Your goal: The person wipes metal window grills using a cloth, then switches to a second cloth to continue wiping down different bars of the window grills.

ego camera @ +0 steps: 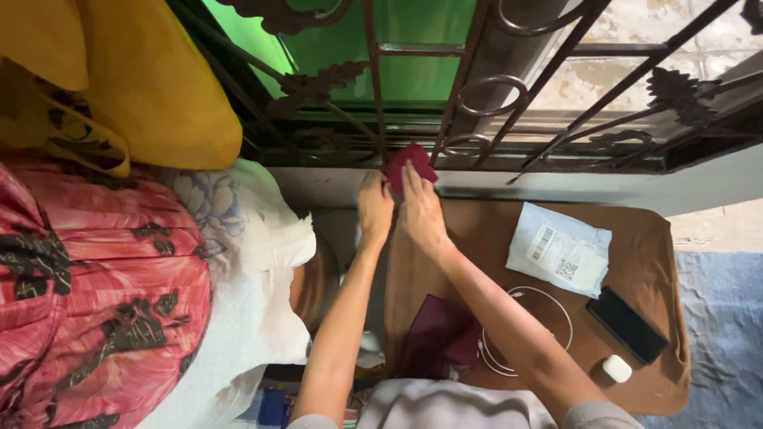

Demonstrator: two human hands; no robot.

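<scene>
At the far edge of the counter [477, 230], against the lower rail of a dark wrought-iron window grille [493, 103] with scrolls and rings, a small maroon cloth [408, 163] is shown pinched between both hands. Soft, matte and creased, the cloth is bunched into a rough diamond, its long axis running from lower left to upper right, with one corner pointing up towards the grille. Both forearms are extended forward and converge on it. The left hand [375, 208] is curled, its fingers closed on the cloth's lower left edge; the right hand [421, 213] lies flatter, its fingers stretched along the cloth and pressed on its right side. A brown fabric cover is seen on the counter, bearing a second maroon cloth [437, 338], a coiled white cable [528, 330], a crinkled pale plastic mailer [560, 256], a black phone [626, 323] and a small white case [617, 368]. Left of it, a pink-and-black patterned fabric [87, 294] and a yellow bag [143, 79] are visible.
</scene>
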